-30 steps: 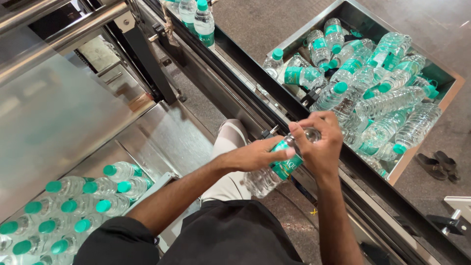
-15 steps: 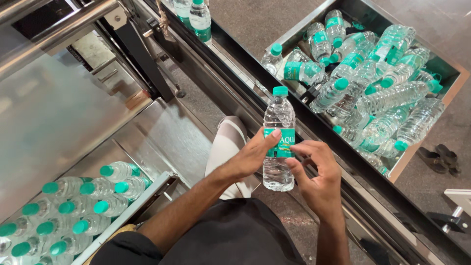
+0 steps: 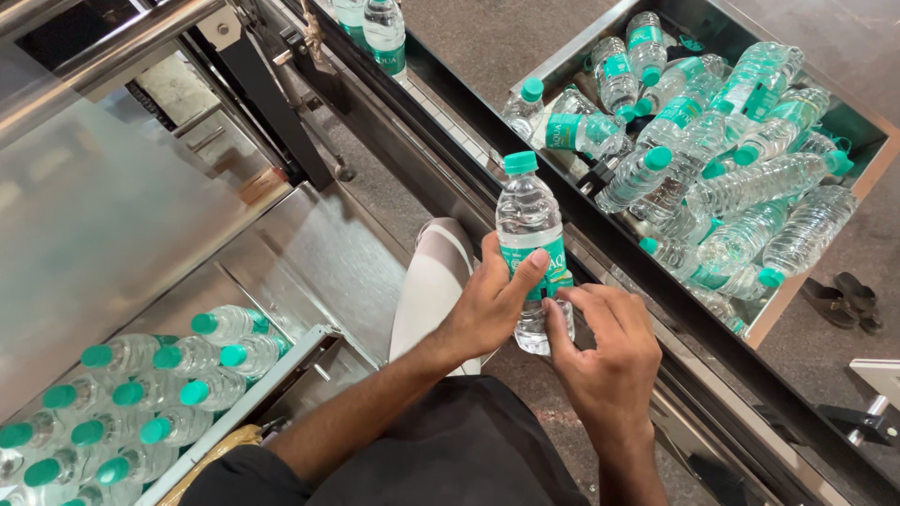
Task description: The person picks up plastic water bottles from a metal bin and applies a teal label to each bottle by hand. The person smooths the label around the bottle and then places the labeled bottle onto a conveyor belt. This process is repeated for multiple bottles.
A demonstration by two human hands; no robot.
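Centre frame: bottle upright, green cap up. Left hand grip clamped round its labelled middle. Right hand fingers pinch the label's lower right edge. Bin of loose bottles, upper right; standing bottles lower left.

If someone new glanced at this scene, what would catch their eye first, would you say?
Probably the clear water bottle with a green cap, held upright mid-frame in the left hand with the right hand at its label. Then the bin of jumbled bottles at upper right, and the upright rows of bottles at lower left.
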